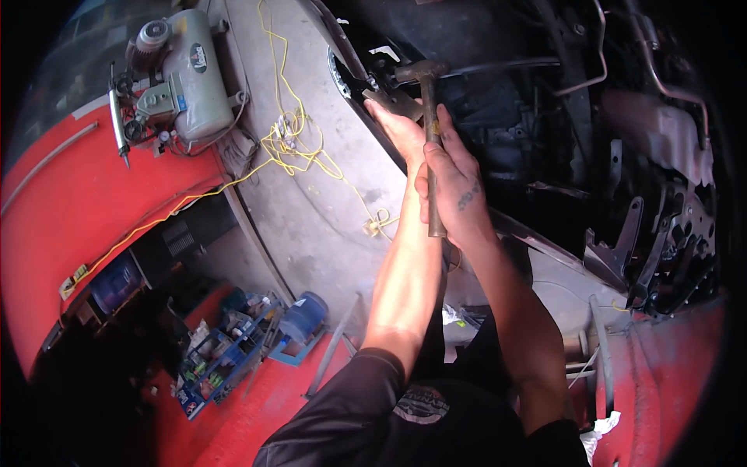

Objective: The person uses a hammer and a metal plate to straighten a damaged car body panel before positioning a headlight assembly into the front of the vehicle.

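My right hand [457,180] is wrapped round the handle of a hammer [433,167]. Its head is up near the edge of a dark vehicle body [498,117], and the handle's end points down toward me. My left hand [398,128] reaches in beside it, palm side showing, against a flat brownish metal piece [398,103] at the body's edge. The left fingertips are partly hidden under that piece. The two wrists are close together, the right forearm passing to the right of the left one.
A grey air compressor [198,86] stands at the upper left. Tangled yellow cord [292,144] lies across the concrete floor [327,218]. Lower left are a blue tool rack [226,354] and a blue water jug [303,317]. Bare metal brackets [622,241] stick out at the right.
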A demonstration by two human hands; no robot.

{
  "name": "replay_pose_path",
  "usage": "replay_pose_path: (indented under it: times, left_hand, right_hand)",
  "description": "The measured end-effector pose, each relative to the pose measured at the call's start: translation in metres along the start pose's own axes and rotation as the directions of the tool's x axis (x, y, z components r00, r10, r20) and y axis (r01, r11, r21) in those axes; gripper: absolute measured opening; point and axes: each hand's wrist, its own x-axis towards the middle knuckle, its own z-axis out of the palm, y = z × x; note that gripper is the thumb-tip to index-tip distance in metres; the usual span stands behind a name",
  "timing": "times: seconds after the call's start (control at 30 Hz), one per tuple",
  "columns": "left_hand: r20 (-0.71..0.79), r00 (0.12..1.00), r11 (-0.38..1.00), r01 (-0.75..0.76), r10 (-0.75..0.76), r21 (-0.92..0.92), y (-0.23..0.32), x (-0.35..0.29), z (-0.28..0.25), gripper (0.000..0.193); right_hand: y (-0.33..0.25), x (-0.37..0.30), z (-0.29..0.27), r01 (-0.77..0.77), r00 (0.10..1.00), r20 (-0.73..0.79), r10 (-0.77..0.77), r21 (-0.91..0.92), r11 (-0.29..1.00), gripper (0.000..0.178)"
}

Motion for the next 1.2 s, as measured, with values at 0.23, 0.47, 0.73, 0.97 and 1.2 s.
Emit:
replay_pose_path:
  times: [0.23, 0.47, 0.73, 0.97, 1.2]
  left_hand:
    - [0.175, 0.930, 0.859, 0.366, -0.323, -0.359, 0.026, -0.002, 0.001, 0.050]
    - [0.124, 0.965, 0.939, 0.255, -0.232, -0.231, 0.026, -0.012, 0.003, 0.049]
    - [0.195, 0.928, 0.885, 0.363, -0.317, -0.290, 0.025, -0.002, -0.002, 0.050]
    - [0.121, 0.982, 0.987, 0.153, -0.147, -0.046, 0.037, -0.011, -0.002, 0.054]
    - [0.210, 0.934, 0.918, 0.332, -0.288, -0.218, 0.036, -0.008, -0.002, 0.054]
  right_hand:
    - [0.007, -0.010, 0.007, 0.286, 0.955, -0.068, -0.290, -0.058, 0.956, 0.062]
    - [-0.005, 0.001, -0.007, 0.063, 0.997, 0.040, -0.058, -0.117, 0.991, 0.061]
    - [0.011, -0.011, 0.003, 0.230, 0.971, -0.053, -0.231, -0.023, 0.973, 0.061]
    - [0.007, -0.002, 0.004, 0.160, 0.987, 0.019, -0.159, -0.006, 0.987, 0.063]
    - [0.011, -0.011, 0.001, 0.244, 0.968, -0.062, -0.245, -0.023, 0.970, 0.063]
